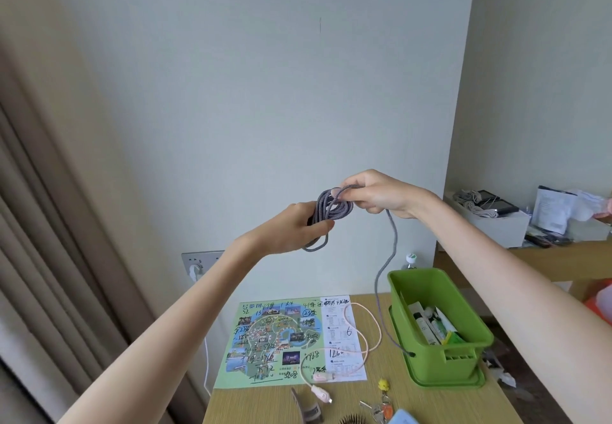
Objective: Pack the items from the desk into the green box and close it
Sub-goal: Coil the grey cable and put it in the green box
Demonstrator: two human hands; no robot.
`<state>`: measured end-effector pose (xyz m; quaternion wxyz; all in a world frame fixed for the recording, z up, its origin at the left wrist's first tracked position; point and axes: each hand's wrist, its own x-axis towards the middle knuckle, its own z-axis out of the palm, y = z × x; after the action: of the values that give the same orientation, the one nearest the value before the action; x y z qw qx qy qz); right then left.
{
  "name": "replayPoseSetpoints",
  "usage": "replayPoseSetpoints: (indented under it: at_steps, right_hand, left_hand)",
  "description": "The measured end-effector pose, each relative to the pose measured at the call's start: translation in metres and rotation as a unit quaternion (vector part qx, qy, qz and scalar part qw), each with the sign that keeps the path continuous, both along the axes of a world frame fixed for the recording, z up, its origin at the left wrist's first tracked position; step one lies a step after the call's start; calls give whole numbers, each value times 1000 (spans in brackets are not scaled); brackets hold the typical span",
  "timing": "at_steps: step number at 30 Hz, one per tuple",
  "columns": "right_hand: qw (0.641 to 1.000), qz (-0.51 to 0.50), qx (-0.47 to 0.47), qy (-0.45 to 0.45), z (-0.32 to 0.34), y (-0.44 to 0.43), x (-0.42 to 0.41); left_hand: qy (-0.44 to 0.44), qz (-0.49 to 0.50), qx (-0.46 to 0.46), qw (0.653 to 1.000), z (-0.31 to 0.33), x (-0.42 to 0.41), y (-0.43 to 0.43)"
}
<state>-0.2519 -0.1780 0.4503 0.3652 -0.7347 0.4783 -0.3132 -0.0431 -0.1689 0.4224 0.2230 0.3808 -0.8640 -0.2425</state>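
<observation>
Both forearms rise over a wooden desk (371,400) against a pale wall. Left hand (294,228) grips the coiled grey cable (328,211); right hand (377,193) pinches one loop. Green box (463,357) stands open at the desk's right, beside a map (265,341).

Green box (440,324) is open on top; tubes fill its right half, the left half is free for entry from above. Grey cable (385,278) hangs from the raised hands down past the box's left wall, crossing that approach. Desk (381,394) left of the box is cluttered: map (265,341), pink cable (364,341), hair clip (308,407), keys (381,407).
</observation>
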Motion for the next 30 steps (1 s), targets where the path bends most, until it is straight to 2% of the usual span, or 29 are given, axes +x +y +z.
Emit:
replayPoseSetpoints:
  at_steps: [3, 5, 8, 11, 14, 18, 23, 30]
  right_hand:
    - [998, -16, -40, 53, 10, 4, -14]
    - [997, 11, -46, 66, 17, 8, -22]
    - [997, 38, -60, 13, 22, 9, -24]
    - [996, 26, -78, -43, 24, 7, -22]
    - [992, 2, -89, -85, 20, 4, -22]
    - [983, -36, -75, -166, -1, -1, -10]
    - [981, -48, -44, -185, -32, 1, 8]
    - [981, -24, -32, -191, -41, 10, 33]
  left_hand:
    - [-15, 9, 18, 1000, -1, 8, -2]
    - [-17, 27, 14, 999, -3, 14, -5]
    - [-35, 44, 7, 998, -4, 17, -9]
    - [-57, 33, 12, 998, -2, 15, -5]
    - [-40, 14, 36, 998, 3, 11, 1]
    - [40, 16, 76, 996, 15, 4, 9]
    - [160, 50, 84, 982, 19, 4, 8]
    - [348, 127, 127, 920, 19, 1, -2]
